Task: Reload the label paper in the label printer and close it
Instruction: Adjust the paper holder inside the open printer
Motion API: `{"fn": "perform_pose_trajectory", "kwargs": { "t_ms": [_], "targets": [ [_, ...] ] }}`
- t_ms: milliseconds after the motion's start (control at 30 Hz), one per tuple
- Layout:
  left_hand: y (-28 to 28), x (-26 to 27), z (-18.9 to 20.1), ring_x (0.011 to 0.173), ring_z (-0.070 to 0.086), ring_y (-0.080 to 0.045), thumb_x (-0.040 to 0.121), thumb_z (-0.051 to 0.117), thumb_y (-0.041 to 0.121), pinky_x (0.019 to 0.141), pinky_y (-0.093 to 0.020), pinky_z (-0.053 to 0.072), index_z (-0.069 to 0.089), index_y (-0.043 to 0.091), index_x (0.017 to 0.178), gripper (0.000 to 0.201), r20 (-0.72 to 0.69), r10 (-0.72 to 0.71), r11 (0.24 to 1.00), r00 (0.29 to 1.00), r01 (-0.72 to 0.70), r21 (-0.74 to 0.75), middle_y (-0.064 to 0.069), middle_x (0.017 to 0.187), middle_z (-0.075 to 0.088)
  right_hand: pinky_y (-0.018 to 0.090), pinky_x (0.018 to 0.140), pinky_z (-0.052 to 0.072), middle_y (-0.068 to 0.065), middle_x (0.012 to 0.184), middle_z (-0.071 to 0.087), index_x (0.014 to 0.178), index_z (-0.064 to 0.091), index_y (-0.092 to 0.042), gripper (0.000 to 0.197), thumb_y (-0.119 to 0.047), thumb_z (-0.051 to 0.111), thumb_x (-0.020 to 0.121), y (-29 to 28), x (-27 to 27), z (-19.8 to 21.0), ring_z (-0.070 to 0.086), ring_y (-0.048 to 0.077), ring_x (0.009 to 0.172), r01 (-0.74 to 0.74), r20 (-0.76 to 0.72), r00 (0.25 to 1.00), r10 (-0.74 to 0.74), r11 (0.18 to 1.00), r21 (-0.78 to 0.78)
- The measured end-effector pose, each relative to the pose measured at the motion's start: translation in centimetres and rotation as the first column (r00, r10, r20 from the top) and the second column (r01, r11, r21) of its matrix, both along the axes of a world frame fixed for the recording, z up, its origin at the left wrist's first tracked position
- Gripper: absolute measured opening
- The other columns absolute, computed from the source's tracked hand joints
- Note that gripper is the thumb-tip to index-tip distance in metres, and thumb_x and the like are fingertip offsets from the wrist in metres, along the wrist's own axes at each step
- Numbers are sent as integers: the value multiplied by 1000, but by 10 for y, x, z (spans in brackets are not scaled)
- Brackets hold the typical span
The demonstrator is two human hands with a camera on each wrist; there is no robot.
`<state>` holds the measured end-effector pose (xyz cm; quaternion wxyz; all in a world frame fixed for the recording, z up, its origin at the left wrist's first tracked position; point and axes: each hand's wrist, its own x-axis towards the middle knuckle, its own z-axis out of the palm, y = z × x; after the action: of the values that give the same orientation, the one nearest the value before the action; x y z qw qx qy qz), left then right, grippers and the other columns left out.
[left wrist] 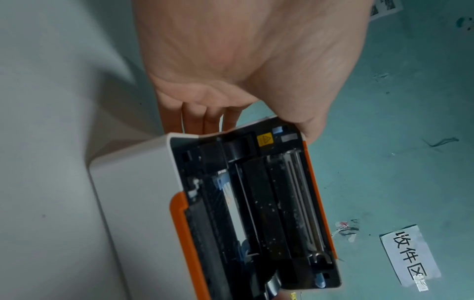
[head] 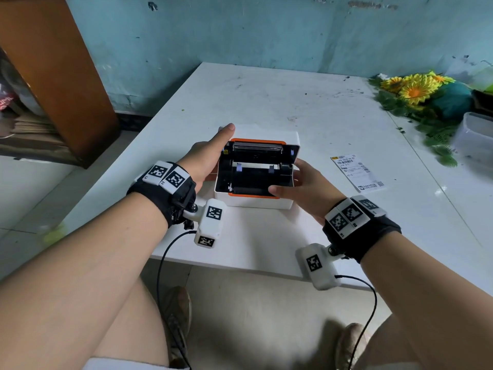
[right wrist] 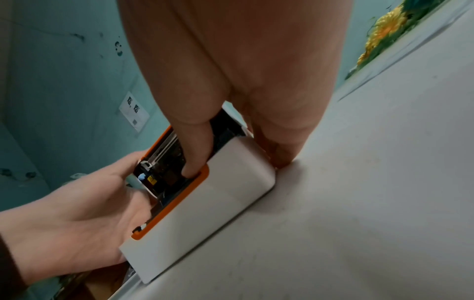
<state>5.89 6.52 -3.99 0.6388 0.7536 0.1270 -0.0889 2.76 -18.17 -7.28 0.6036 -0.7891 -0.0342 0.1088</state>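
On the table (head: 266, 102), steady the open printer (head: 256, 202) between the left hand (head: 210, 156), fingers straight against its lid (head: 266, 130), and the right hand (head: 301, 185), thumb hooked over its front edge, with the loose label (head: 357, 172) lying apart at right.

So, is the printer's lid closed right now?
No, the label printer is open, and the head view looks straight down into its black insides.

The head view looks forward and down over both forearms onto the white table (head: 293, 102), with the label printer (head: 256, 172) at centre. Each wrist view sits close and looks along its own hand at the printer: the left into its open inside, the right low across its front wall. All three views share the printer.
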Motion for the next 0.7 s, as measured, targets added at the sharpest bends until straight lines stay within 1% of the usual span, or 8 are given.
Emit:
{"fn": "perform_pose_trajectory", "kwargs": {
  "t_ms": [100, 267, 367, 467, 533, 567, 633, 700],
  "targets": [
    [0, 3, 0, 135, 61, -23, 48, 61, 105, 124, -50, 37, 68, 30, 139, 119, -14, 9, 1000, 1000, -9, 13, 1, 142, 70, 49, 117, 50, 2, 127, 79, 137, 65, -29, 75, -22, 90, 67, 0, 3, 0, 72, 22, 124, -17, 18, 1000, 18, 999, -27],
    [0, 7, -3, 142, 55, -26, 40, 62, 108, 125, -52, 34, 65, 31, 144, 129, -27, 44, 999, 999, -43, 16, 0, 152, 63, 48, 115, 52, -1, 124, 79, 135, 66, -33, 71, -28, 88, 68, 0, 4, 2, 72, 19, 122, -31, 27, 999, 34, 995, -93],
    [3, 10, -7, 139, 59, -25, 32, 69, 105, 124, -52, 37, 69, 32, 137, 127, -36, 35, 999, 999, -35, -11, 2, 146, 68, 46, 110, 56, -1, 125, 78, 139, 61, -30, 66, -17, 88, 79, 2, 2, 6, 72, 18, 120, -27, 17, 999, 30, 990, -141],
    [7, 15, -13, 131, 67, -26, 33, 72, 104, 119, -51, 44, 74, 30, 130, 121, -41, 26, 1000, 999, -26, -9, 1, 136, 74, 33, 94, 59, -4, 121, 76, 141, 58, -27, 61, -12, 84, 88, 5, -1, 11, 72, 14, 114, -16, 8, 1000, 18, 983, -181],
    [9, 19, -18, 127, 69, -27, 36, 66, 109, 115, -51, 47, 71, 32, 134, 125, -51, 39, 999, 998, -38, 29, -1, 135, 75, 24, 80, 53, -10, 115, 73, 140, 58, -28, 59, -15, 83, 89, 7, -3, 13, 70, 9, 108, 6, 12, 1000, -3, 978, -206],
    [10, 21, -19, 125, 70, -27, 36, 61, 111, 114, -51, 48, 70, 33, 136, 127, -46, 45, 998, 998, -43, 55, 0, 134, 75, 22, 77, 50, -12, 113, 71, 141, 57, -29, 59, -16, 83, 89, 8, -4, 14, 69, 8, 106, 18, 18, 1000, -14, 976, -218],
    [11, 22, -19, 125, 70, -27, 35, 57, 113, 114, -51, 47, 69, 33, 137, 131, -58, 61, 995, 997, -55, 89, 1, 133, 75, 26, 82, 51, -15, 111, 69, 143, 56, -29, 61, -17, 83, 90, 9, -6, 14, 69, 11, 109, 37, 13, 999, -35, 974, -222],
    [8, 16, -9, 131, 65, -25, 44, 57, 112, 117, -49, 43, 66, 31, 140, 126, -86, 39, 997, 996, -33, 63, 2, 138, 72, 31, 92, 53, -13, 112, 70, 145, 56, -27, 64, -18, 85, 88, 10, -5, 13, 69, 15, 112, 48, -19, 998, -53, 979, -200]
  ]
}}
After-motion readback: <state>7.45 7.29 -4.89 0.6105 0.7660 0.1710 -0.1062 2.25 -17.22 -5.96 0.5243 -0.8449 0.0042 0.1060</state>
